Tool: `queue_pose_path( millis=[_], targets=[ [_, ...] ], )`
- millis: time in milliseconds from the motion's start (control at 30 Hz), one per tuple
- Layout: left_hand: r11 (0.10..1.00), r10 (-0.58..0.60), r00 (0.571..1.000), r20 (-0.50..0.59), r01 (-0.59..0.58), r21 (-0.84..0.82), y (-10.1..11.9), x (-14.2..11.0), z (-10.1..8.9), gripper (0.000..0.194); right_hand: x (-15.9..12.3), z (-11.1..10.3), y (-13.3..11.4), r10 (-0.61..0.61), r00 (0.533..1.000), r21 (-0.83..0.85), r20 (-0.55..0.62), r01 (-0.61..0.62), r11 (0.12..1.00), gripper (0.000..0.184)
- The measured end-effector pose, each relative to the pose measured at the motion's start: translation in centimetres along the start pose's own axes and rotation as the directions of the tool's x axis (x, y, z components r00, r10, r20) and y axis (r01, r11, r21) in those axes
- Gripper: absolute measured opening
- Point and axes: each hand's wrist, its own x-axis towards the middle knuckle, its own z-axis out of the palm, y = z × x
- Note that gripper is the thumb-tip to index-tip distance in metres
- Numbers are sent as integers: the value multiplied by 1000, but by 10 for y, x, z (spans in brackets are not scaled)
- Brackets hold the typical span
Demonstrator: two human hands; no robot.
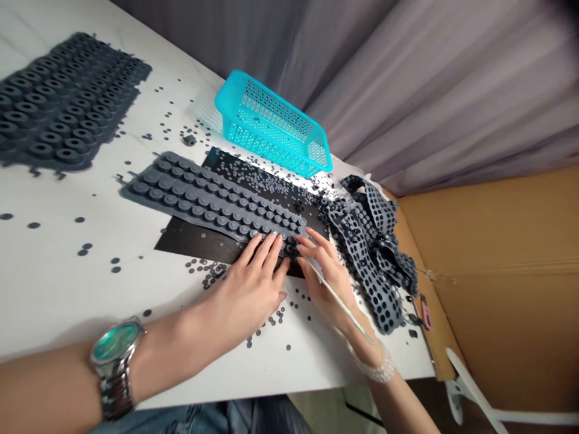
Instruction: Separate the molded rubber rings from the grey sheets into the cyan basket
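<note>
A dark grey rubber sheet (199,190) with rows of raised round knobs lies across a black mat (194,238). My left hand (253,283) rests flat on the sheet's near edge, fingers stretched out and slightly apart. At the sheet's right end, my right hand (328,277) is closed around a thin white stick-like tool (337,298). The tool's shaft runs back over the wrist; its tip is hidden at the fingers. Small dark discs (212,274) are scattered around both hands.
A turquoise plastic basket (275,132) stands behind the mat. Another knobbed rubber sheet (67,102) lies at upper left. Perforated rubber strips (366,265) are heaped at right, near a pink-handled cutter (426,312). A cardboard panel (493,253) borders the table's right side.
</note>
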Motion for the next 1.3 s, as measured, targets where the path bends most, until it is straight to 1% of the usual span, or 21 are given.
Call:
queue_pose_path(
  millis=[200, 333, 367, 433, 500, 533, 567, 700, 833, 933, 1067, 1167, 1300],
  targets=[
    [1000, -5, 1000, -3, 5, 18, 1, 0, 1, 53, 3, 5, 5, -34, 999, -43, 26, 35, 998, 13],
    [1000, 1, 1000, 5, -2, 19, 1, -1, 2, 54, 7, 8, 9, -104, 994, -69, 25, 106, 992, 16],
    [1000, 7, 1000, 3, -7, 21, 1, -1, 2, 54, 8, 8, 9, -104, 995, -66, 11, 105, 992, 16],
    [1000, 15, 1000, -9, -15, 28, 1, -2, 3, 54, 11, 3, 10, -47, 996, -76, -73, 41, 996, 17],
    [1000, 15, 1000, -12, -15, 23, 0, -2, 3, 53, 12, -4, 14, 40, 980, -103, -196, -61, 993, 17],
    [1000, 12, 1000, -10, -12, 14, 0, -2, 3, 53, 12, -8, 17, 74, 969, -115, -236, -103, 988, 16],
    [1000, 8, 1000, -8, -8, 0, 0, -1, 3, 53, 12, -11, 20, 98, 963, -124, -250, -132, 983, 15],
    [998, -5, 1000, -5, 5, -63, 0, 2, 3, 53, 8, -16, 32, 139, 972, -125, -188, -164, 979, 15],
    [996, -16, 1000, -11, 15, -83, -3, 5, -3, 51, 8, -13, 29, 144, 969, -94, -201, -166, 982, 16],
    [999, -30, 1000, -5, 30, -41, -9, 3, -11, 51, 10, -11, 20, 96, 984, -20, -152, -100, 995, 12],
    [997, -70, 995, 73, 67, 40, -17, -2, -19, 51, 12, -7, 6, 15, 1000, 86, -14, -14, 996, 11],
    [995, -83, 993, 85, 77, 70, -19, -3, -19, 53, 16, -4, -1, -30, 999, 84, 31, 27, 996, 11],
    [994, -101, 988, 117, 95, 57, -16, -3, -17, 53, 20, -1, -2, -65, 996, 56, 68, 62, 997, 12]
  ],
)
